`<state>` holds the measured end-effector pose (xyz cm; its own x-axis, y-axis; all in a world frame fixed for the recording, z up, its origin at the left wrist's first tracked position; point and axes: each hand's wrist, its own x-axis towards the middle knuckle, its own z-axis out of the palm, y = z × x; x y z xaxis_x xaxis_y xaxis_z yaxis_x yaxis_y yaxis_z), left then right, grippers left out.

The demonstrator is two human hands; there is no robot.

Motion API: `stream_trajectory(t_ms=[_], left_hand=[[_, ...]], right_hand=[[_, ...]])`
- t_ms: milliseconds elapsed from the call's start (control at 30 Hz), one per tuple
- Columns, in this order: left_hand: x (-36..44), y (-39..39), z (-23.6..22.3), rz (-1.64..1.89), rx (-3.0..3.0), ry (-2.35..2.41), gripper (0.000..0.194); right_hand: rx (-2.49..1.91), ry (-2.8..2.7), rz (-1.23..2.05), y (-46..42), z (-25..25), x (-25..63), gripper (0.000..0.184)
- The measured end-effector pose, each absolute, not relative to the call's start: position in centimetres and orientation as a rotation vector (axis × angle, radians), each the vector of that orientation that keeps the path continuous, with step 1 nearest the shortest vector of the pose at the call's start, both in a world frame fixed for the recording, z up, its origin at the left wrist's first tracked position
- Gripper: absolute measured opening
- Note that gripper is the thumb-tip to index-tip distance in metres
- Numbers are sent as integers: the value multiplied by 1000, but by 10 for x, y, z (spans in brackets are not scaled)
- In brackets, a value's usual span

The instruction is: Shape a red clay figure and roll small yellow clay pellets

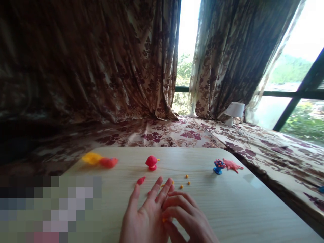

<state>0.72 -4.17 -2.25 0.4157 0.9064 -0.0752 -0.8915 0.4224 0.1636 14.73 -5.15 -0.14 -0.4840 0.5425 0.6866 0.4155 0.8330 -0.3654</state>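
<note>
My left hand (144,216) lies flat and open, palm up, over the pale wooden table (227,209). My right hand (184,212) rests across its palm with curled fingers, pressing a small bit of yellow clay (164,220) against it. Just beyond my fingertips lie a red clay sliver (141,180) and several tiny yellow clay balls (186,179). Farther back stands a red clay figure (152,162). At the left lie a yellow clay piece (91,158) and a red clay piece (108,162), touching.
A blue clay figure (218,166) and a pink clay shape (232,165) sit at the table's right. Behind is a floral-covered ledge with a small white lamp (234,112), patterned curtains and a window. A pixelated patch covers the lower left.
</note>
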Motion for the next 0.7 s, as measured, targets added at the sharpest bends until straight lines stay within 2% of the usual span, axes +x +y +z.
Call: stream_trajectory(t_ms=[100,200,367,700], left_hand=[[0,-45,-28,1156,129,185,60],[-12,-52,-29,1212,145,210,54],[-19,-57,-29,1214,158,233,52],[-15,-56,-15,1294,53,529,46]], right_hand=[[-968,-2128,273,-36,0,169,12],[-1362,-2113,109,-10,-3,197,15],[-1478,-2243,56,20,-9,216,23],[-1574,-2362,-17,22,-10,215,23]])
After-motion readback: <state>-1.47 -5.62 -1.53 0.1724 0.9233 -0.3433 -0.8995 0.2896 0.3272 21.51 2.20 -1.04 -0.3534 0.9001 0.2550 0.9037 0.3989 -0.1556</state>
